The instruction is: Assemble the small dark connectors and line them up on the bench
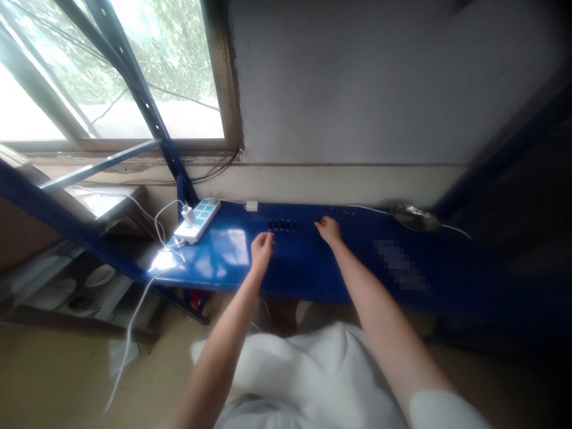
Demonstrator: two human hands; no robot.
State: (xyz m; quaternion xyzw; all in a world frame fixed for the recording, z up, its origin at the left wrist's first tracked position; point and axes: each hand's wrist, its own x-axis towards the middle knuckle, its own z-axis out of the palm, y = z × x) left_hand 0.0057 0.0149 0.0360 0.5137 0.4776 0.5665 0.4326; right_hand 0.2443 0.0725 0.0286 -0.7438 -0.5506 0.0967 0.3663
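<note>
Several small dark pieces [282, 225] stand in a short row on the blue tabletop [308, 268]; their kind is too small to make out. Just below the left end of that row is my left hand [261, 250], its fingers drawn together in a pinch. Whatever lies between those fingertips, if anything, is hidden. To the right of the row, apart from it, my right hand [329, 230] rests low over the tabletop. Its thumb and fingers are pinched, with a tiny dark spot at the tips that I cannot name.
A white power strip [199, 220] with a plugged-in charger and loose cords lies at the table's left. A white adapter [251, 206] sits near the wall. Tiny bits [348, 213] lie at the back, and a shiny crumpled bundle [415, 218] farther right. Blue shelf posts [147, 104] rise left.
</note>
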